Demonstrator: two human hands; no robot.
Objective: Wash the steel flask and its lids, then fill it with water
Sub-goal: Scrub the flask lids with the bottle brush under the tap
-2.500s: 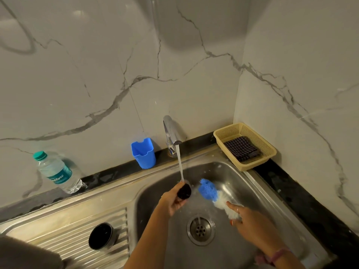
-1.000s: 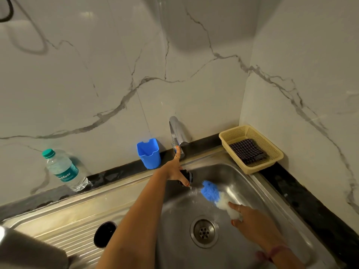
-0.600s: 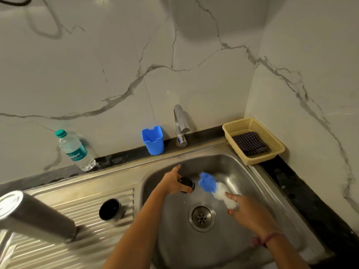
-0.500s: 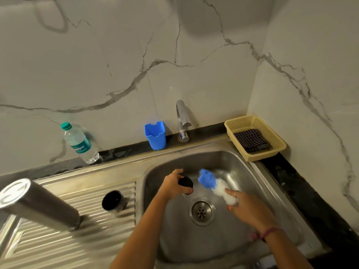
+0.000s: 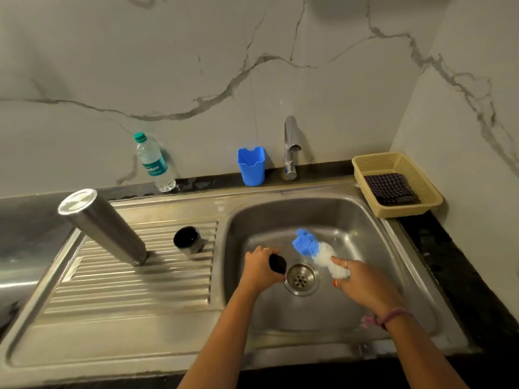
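The steel flask stands upside down on the ribbed drainboard, mouth down. A dark cup-shaped lid sits on the drainboard to its right, opening up. Inside the sink basin, my left hand is shut on a small black lid just left of the drain. My right hand holds a blue and white scrubber, its blue end pointing toward the black lid without touching it. The tap gives no water.
A blue plastic holder stands left of the tap. A water bottle with a green cap leans at the marble wall. A yellow basket holding a checked cloth sits at the back right corner on the black counter.
The water stream has stopped after my left hand reached to the tap. That hand came back down beside the drain with the black lid. The view has tilted down, showing the flask.
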